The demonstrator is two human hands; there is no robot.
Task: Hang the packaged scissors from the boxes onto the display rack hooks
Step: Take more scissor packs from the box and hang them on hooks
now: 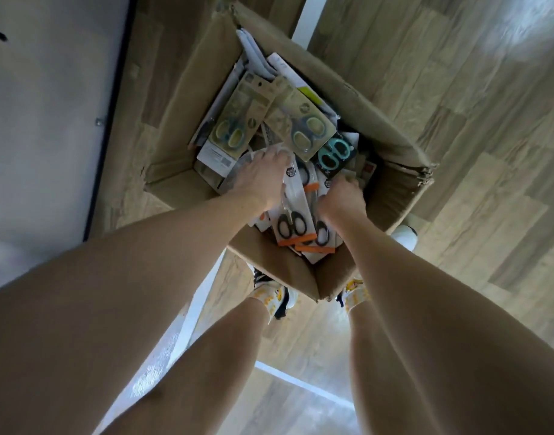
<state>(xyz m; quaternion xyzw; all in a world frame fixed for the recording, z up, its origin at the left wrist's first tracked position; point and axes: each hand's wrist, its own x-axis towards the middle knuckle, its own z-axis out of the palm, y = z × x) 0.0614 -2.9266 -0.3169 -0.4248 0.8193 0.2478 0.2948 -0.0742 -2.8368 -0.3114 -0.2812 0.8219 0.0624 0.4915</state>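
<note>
Inside the open cardboard box [188, 98], the left hand [263, 180] lies spread on white-carded black-handled scissor packs [293, 211] while the right hand [343, 199] curls among them, grip unclear.

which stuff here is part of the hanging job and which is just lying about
Job: cardboard box; orange-strip scissor packs; tan-card scissor packs; teal-handled scissor pack; left hand and right hand, both among the packs.

Lying about: white object beside the box.
</note>
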